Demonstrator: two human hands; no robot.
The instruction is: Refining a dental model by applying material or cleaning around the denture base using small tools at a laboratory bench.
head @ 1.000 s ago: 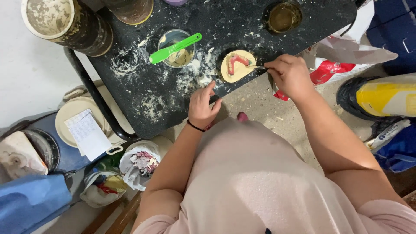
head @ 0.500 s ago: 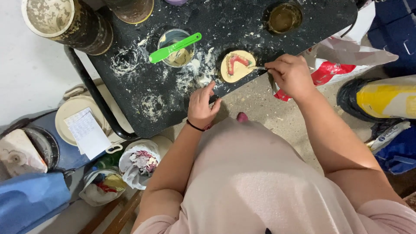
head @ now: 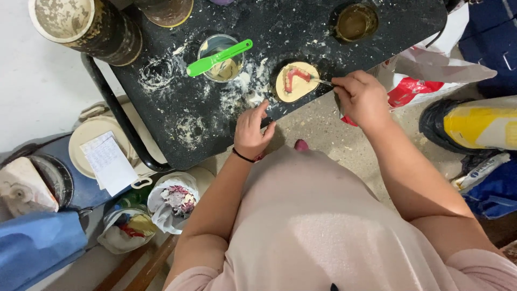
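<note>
A beige plaster cast point(head: 297, 82) with a pink arch on top lies near the front edge of a black, powder-dusted table point(head: 183, 116). My right hand point(head: 362, 98) holds a thin metal tool point(head: 322, 82) whose tip touches the cast's right side. My left hand point(head: 251, 132) rests on the table edge just below and left of the cast, fingers loosely apart, holding nothing. A small metal bowl point(head: 219, 59) with a green spatula point(head: 219, 57) across it stands left of the cast.
A large stained can point(head: 86, 27) stands at the table's far left, a second can point(head: 164, 11) behind, a dark jar point(head: 354, 21) at the back right. Buckets, lids, a paper sheet point(head: 110, 161) and bags crowd the floor left; yellow and blue sacks lie right.
My left hand has shifted slightly on the table edge. My right hand and the tool stay at the cast.
</note>
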